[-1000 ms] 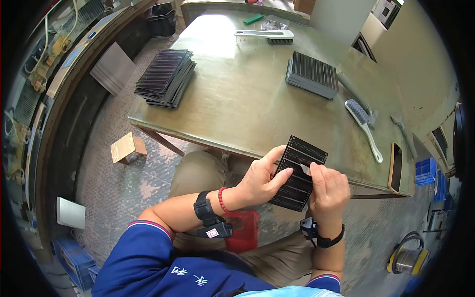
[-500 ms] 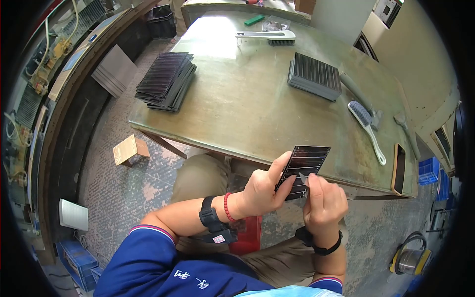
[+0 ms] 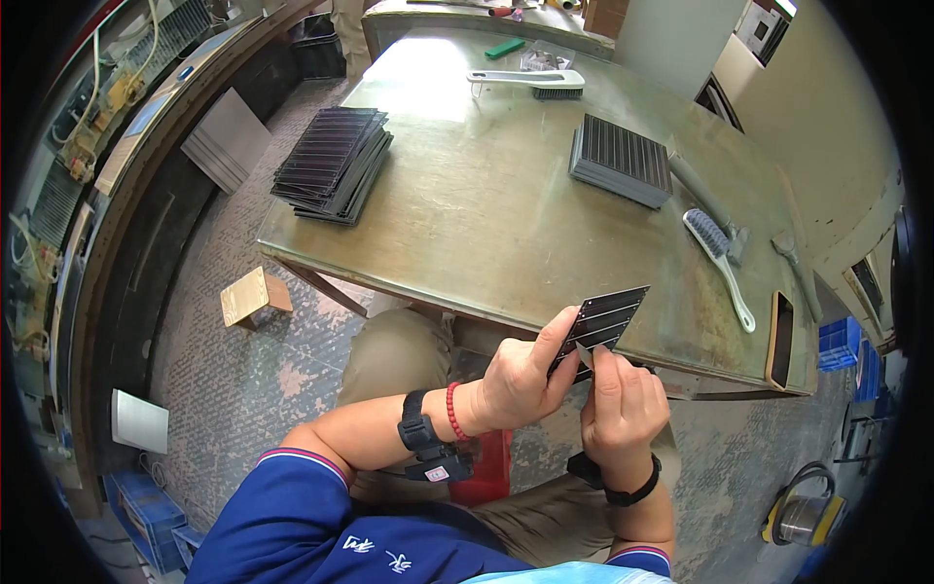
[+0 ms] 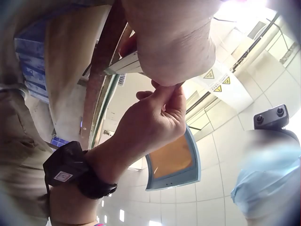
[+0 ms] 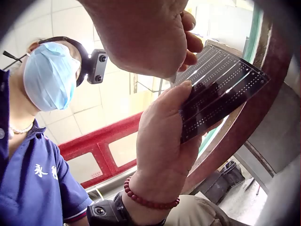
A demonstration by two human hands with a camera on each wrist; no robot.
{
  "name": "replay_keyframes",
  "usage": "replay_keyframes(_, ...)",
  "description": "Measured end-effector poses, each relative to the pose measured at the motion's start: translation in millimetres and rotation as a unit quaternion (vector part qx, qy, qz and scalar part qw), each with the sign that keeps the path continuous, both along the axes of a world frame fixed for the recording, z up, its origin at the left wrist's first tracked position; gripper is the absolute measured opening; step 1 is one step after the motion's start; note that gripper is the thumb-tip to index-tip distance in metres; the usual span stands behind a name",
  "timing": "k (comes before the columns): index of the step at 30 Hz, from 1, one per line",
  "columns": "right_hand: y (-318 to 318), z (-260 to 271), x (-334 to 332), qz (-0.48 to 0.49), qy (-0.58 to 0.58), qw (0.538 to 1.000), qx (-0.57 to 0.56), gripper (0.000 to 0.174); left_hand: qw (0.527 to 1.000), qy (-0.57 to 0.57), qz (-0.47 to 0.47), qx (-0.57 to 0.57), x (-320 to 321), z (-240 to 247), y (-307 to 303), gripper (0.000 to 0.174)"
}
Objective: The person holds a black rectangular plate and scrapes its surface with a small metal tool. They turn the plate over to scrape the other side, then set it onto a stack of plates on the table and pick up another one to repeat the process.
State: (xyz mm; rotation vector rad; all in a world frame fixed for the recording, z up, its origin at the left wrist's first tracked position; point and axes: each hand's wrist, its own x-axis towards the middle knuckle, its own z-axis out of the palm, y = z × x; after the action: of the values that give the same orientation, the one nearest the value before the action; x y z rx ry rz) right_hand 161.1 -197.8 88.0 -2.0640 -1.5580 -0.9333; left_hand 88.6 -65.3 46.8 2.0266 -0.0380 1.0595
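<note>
My left hand (image 3: 520, 384) grips a thin black circuit board (image 3: 615, 313) by its left edge, thumb on the near face and fingers behind. The board is tilted up above the table's front edge. In the right wrist view the board (image 5: 223, 92) shows rows of small holes between shiny strips. My right hand (image 3: 623, 401) pinches a small, pale, pointed blade (image 3: 585, 355), whose tip lies at the board's face beside the left thumb. The left wrist view shows the right hand (image 4: 148, 117) with thumb and fingertips together; there the left hand (image 4: 174, 42) hides the board.
On the table (image 3: 467, 214) stand a loose stack of black boards (image 3: 331, 161) at left and a neater stack (image 3: 621, 161) at right. A white-handled brush (image 3: 525, 78) lies at the back, another brush (image 3: 718, 263) at right, near a phone-like slab (image 3: 781, 339). A wooden stool (image 3: 255, 297) stands left.
The board has been tilted, so its face looks narrower from the head. My right hand with the blade has shifted slightly left and down along it. The left hand keeps its grip.
</note>
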Motion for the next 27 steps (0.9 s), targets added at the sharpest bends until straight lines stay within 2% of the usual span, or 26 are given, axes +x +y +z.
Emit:
replay_keyframes(11, 0.4, -1.4, 1.3, 0.016, 0.025, 1.0, 0.001, 0.036, 1.0, -0.001, 0.002, 0.01, 0.0, 0.4, -0.6, 0.056)
replay_keyframes(20, -1.1, -2.3, 5.0, 0.042, 0.052, 0.998, 0.015, 0.035, 0.996, -0.058, 0.0, 0.071, -0.8, 5.1, 3.5, 0.054)
replay_keyframes(27, -4.0, -1.3, 14.5, 0.013, 0.072, 0.997, 0.005, 0.034, 0.994, -0.076, -0.006, 0.074, -1.0, 2.0, 5.8, 0.053)
